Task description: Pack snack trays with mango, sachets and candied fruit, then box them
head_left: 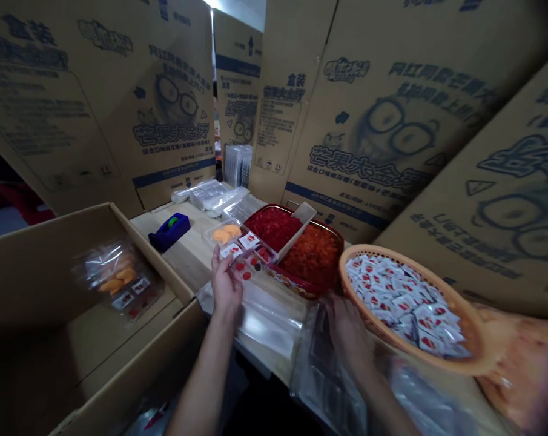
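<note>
My left hand is closed on the near edge of a clear plastic tray. The tray's compartments hold orange pieces, white printed sachets and small red and dark pieces. My right hand is at the far edge of some empty clear plastic trays near the table's front. Its fingers are blurred and partly hidden, so their grip cannot be made out. A clear plastic sheet or bag lies between my hands.
A red tub with red and orange pieces stands beyond, a divider between them. Right of it is an orange basket of sachets. An open carton with packed trays is left, beside a blue tape dispenser. Tall cardboard walls the back.
</note>
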Available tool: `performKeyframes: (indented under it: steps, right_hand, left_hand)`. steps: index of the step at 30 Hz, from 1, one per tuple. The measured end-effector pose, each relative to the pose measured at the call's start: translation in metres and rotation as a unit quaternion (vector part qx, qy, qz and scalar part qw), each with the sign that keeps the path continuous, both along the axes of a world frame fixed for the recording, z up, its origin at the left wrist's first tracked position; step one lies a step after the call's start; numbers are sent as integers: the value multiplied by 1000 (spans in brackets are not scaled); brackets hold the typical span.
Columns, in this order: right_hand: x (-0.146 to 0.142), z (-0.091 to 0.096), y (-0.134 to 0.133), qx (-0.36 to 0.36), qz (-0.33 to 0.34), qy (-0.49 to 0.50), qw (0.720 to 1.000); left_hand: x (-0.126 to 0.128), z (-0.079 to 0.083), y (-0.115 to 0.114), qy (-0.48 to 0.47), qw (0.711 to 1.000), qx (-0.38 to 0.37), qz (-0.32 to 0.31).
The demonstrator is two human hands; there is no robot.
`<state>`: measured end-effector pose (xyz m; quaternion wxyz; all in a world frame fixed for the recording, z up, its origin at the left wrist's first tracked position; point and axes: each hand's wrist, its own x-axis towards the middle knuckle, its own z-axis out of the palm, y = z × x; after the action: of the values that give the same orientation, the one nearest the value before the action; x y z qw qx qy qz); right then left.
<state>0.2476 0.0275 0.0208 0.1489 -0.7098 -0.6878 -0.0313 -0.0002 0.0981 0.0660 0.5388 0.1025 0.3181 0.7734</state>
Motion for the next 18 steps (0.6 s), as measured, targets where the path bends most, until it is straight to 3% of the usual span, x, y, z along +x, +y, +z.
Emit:
performKeyframes:
  steps: [3,8,18]
  right_hand:
    - [6,-15,-8,-25,-31,-26,999]
    - [4,-22,-10,-32,-35,-32,998]
    - [-7,-18,-12,-24,-40,-43,998]
  left_hand:
    - [5,11,-17,-8,999,-3,-47]
    - [8,22,-51,-30,991,-23,-130]
    - [8,17,-93,-3,977,-43,-208]
